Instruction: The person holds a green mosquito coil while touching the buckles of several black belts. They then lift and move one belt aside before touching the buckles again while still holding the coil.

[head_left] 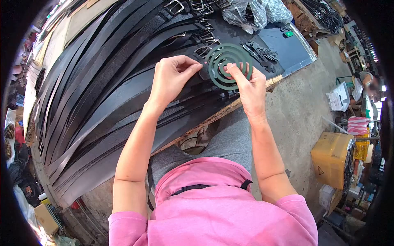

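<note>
Coil, flat dark-green spiral [214,73], no long axis: pinched in right hand [251,88] above wood-edged desk [274,81], near front edge; left hand [171,76], fingertips together, just leftward, apart.

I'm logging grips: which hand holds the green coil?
The right hand, its thumb over the coil. The left hand is beside the coil, thumb and fingers pinched together, not gripping it.
</note>
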`<state>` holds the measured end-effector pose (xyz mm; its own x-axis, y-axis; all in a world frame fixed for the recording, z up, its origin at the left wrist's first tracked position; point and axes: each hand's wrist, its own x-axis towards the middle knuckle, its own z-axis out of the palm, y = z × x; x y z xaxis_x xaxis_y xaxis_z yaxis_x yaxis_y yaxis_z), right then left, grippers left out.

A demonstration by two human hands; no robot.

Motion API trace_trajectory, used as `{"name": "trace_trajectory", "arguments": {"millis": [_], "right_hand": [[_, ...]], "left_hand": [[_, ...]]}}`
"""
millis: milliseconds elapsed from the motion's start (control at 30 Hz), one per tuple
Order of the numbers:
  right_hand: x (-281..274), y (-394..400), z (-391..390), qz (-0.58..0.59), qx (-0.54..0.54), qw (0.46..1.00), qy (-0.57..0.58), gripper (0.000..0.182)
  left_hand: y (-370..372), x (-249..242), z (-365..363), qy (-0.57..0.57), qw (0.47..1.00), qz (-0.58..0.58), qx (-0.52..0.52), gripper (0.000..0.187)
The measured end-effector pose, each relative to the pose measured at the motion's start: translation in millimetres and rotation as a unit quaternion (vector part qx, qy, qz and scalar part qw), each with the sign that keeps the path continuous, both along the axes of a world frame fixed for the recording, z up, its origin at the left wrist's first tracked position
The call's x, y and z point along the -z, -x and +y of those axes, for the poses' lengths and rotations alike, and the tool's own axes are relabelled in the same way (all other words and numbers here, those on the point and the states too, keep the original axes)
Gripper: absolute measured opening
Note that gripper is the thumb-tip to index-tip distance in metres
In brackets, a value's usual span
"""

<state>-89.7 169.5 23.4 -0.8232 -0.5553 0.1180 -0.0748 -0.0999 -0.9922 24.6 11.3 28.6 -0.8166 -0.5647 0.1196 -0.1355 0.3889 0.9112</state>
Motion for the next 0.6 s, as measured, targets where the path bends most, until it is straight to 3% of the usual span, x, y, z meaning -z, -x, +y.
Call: {"name": "trace_trajectory", "arguments": {"millis": [600], "right_hand": [[-5.0,3.2,-2.7,0.060,-0.032,0.995,-0.074,0.017]], "left_hand": [[-2.3,1.7,0.1,-0.012,1.000,0.012,-0.026,0.018]]}}
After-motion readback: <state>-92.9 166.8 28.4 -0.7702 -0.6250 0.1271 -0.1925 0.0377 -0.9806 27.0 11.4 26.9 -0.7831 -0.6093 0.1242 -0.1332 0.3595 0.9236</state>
